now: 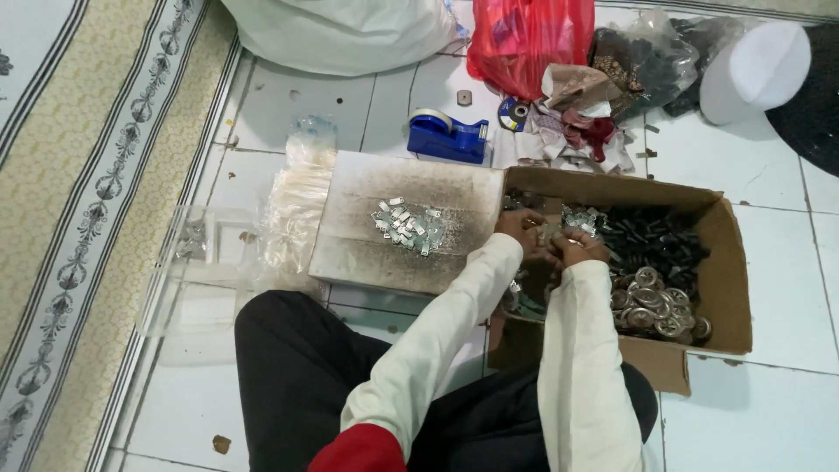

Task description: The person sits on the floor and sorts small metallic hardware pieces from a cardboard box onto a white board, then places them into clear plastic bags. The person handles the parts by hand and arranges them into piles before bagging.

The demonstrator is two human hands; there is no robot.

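Note:
My left hand [523, 231] and my right hand [577, 247] meet over the left part of an open cardboard box [730, 262], fingers pinched together on small silvery metal pieces [578, 218]. The box holds a pile of black parts [651, 238] and round metal discs [651, 301]. To the left lies a worn flat board [350, 236] with a small heap of silver clips [407, 224] on it. Both arms wear long white sleeves. What exactly each hand grips is too small to tell.
A blue tape dispenser [447, 135] stands beyond the board. A red plastic bag [529, 39], a white sack [341, 31] and dark bags [647, 57] lie at the back. Clear plastic bags [293, 210] lie left of the board. A patterned rug [87, 175] borders the tiled floor.

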